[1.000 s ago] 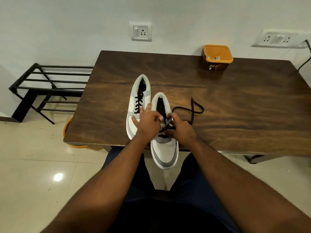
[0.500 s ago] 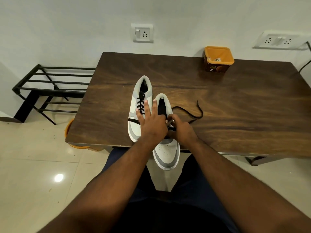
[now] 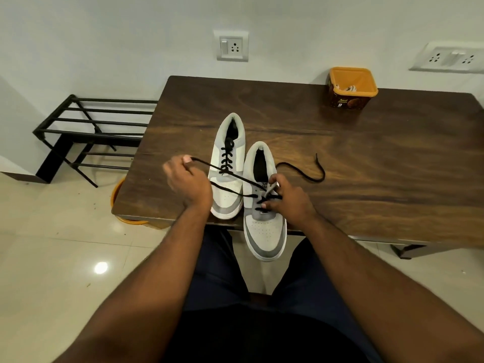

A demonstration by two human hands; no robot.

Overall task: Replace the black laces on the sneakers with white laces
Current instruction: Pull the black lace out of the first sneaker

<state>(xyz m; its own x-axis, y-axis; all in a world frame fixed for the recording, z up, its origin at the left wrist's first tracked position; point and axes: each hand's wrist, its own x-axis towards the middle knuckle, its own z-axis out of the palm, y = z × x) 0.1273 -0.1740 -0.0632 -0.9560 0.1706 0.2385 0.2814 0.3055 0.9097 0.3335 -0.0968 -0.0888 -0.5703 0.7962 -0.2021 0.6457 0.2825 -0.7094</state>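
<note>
1. Two white-and-grey sneakers sat side by side on the wooden table (image 3: 366,158) near its front edge, long axes running 6 to 12 o'clock, toes toward the person, heels toward the wall.
2. Right sneaker (image 3: 264,226) overhung the table's front edge with its toe; left sneaker (image 3: 227,197) lay just beside it at 9 o'clock, fully laced in black.
3. Left hand (image 3: 187,183) was closed, pinching a loop of the black lace (image 3: 230,174) and holding it out taut toward 10 o'clock, across the left sneaker.
4. Right hand (image 3: 286,197) rested on the right sneaker's eyelets, fingers curled and pinching the lace there.
5. Lace's free end trailed on the table toward 2 o'clock.
6. Orange tub (image 3: 352,86) holding white laces stood at the table's far edge, 1 o'clock, well apart.
</note>
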